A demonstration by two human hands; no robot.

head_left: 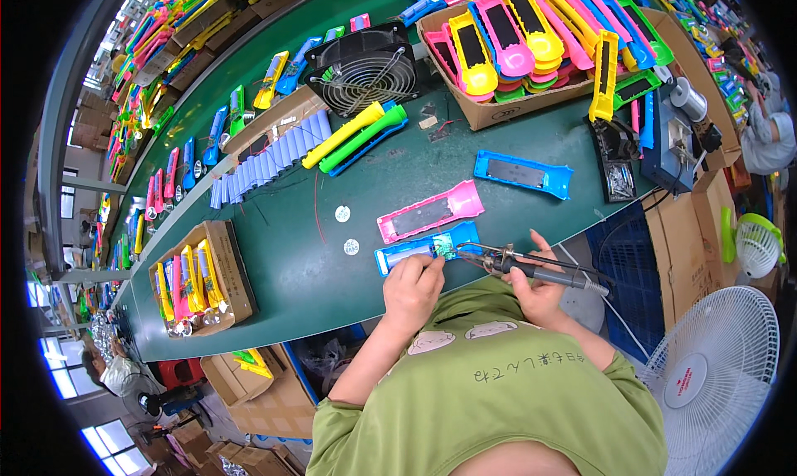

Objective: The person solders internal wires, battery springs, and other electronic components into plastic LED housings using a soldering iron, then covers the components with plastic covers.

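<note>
A blue plastic flashlight-shaped half shell (397, 254) lies at the bench's near edge, with a battery cell and a small green circuit board (444, 243) in it. Over its near side, my left hand (413, 287) is closed in a pinch beside the board; what the fingertips hold is too small to make out. My right hand (538, 287) grips a soldering iron (531, 268) with a thin metal tube along it, its tip at the board's right end. Just beyond lies a pink half shell (432, 212), and a blue one (523, 175) sits farther right.
A black fan (363, 73) stands at the back, beside blue cylindrical cells (274, 160). Full of coloured shells, a carton (486, 110) occupies the back right; a smaller carton (237, 272) is at left. A soldering station (668, 148) stands right, above a white floor fan (714, 376).
</note>
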